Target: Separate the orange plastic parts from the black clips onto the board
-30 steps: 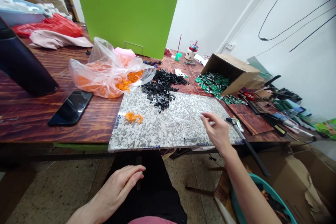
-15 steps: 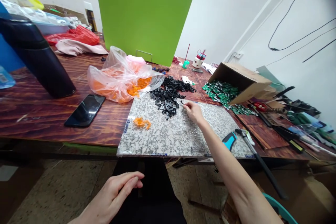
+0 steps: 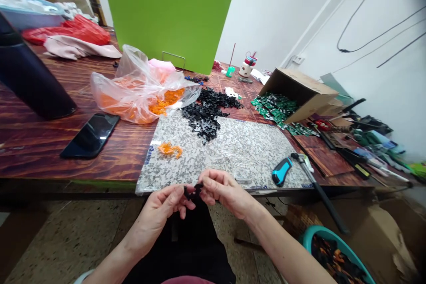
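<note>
Grip left point(image 3: 158, 207): near-closed | grip right point(image 3: 229, 191): near-closed | both pinching black piece point(image 3: 197, 190)

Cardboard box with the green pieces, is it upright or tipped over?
The cardboard box is tipped onto its side: its open mouth faces sideways, and green pieces spread out of it onto the table.

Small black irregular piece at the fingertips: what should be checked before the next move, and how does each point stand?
1. Small black irregular piece between left hand and right hand: ok, at both sets of fingertips.
2. Only one piece held: cannot tell, partly covered.
3. Loose orange cluster apart from black heap: ok, speckled grey board shows between.
4. Blue-and-black handled tool clear of hands: ok.
5. Long black-shafted tool fully on board: not ok, shaft overhangs the front edge.
</note>
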Motion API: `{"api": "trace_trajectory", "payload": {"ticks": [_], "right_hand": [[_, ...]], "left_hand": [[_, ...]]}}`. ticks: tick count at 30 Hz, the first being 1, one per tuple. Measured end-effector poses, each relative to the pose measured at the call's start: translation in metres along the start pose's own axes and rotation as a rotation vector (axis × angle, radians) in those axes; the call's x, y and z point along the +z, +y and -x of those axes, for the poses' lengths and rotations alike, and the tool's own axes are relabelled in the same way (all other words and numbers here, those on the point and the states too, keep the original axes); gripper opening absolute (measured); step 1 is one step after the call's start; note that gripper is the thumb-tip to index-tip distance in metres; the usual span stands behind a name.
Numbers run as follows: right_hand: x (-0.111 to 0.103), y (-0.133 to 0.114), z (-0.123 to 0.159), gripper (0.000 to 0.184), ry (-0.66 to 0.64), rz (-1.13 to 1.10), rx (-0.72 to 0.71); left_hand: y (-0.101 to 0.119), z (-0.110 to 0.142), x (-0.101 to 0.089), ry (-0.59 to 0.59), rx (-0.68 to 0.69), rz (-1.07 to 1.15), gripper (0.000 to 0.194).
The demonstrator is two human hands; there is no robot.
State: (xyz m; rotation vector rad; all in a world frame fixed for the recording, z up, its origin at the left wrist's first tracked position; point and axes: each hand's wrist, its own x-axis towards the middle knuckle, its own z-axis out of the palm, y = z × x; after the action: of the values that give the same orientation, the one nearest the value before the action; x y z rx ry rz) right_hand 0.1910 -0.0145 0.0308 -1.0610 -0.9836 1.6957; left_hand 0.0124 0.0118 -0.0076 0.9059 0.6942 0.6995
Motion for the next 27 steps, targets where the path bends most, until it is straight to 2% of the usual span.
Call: {"api": "trace_trajectory", "payload": {"ticks": [3,5,7,9,11,13,15,17,20,22,25,27], "right_hand": [[-0.004,0.003,0.000,0.032,0.036,0.156,-0.020],[-0.017,-0.001,-0.001,0.029,0.105,0.420,-0.071],[-0.040,-0.010,-0.002,0.026,0.272,0.798,-0.159],[-0.070,-0.021,-0.002,0.024,0.499,1.102,-0.220],[-0.101,-0.030,0.001,0.023,0.671,1.218,-0.206],[-0.126,-0.034,0.005,0.019,0.761,1.279,-0.157],[-0.141,-0.033,0.009,0.016,0.802,1.339,-0.104],[-0.147,-0.030,0.012,0.014,0.817,1.381,-0.068],[-0.142,-0.028,0.014,0.012,0.827,1.408,-0.058],[-0.128,-0.030,0.015,0.013,0.830,1.406,-0.083],[-0.085,-0.030,0.018,0.019,0.760,1.324,-0.206],[-0.045,-0.022,0.021,0.019,0.602,1.177,-0.345]], "left_hand": [[-0.007,0.000,-0.004,0.033,-0.047,0.027,0.030],[-0.009,0.001,-0.007,0.060,-0.067,0.028,0.030],[-0.009,0.003,-0.009,0.112,-0.062,0.015,0.031],[-0.006,0.005,-0.011,0.184,-0.040,-0.005,0.033],[-0.002,0.008,-0.012,0.257,-0.018,-0.023,0.035],[0.000,0.010,-0.012,0.316,-0.004,-0.023,0.035],[0.001,0.010,-0.013,0.353,0.003,-0.007,0.034],[0.000,0.010,-0.013,0.364,0.010,0.015,0.033],[-0.001,0.010,-0.010,0.357,0.021,0.054,0.031],[-0.001,0.010,-0.008,0.353,0.026,0.080,0.029],[0.000,0.010,-0.004,0.354,0.047,0.111,0.028],[-0.001,0.010,-0.002,0.351,0.060,0.130,0.027]]}}
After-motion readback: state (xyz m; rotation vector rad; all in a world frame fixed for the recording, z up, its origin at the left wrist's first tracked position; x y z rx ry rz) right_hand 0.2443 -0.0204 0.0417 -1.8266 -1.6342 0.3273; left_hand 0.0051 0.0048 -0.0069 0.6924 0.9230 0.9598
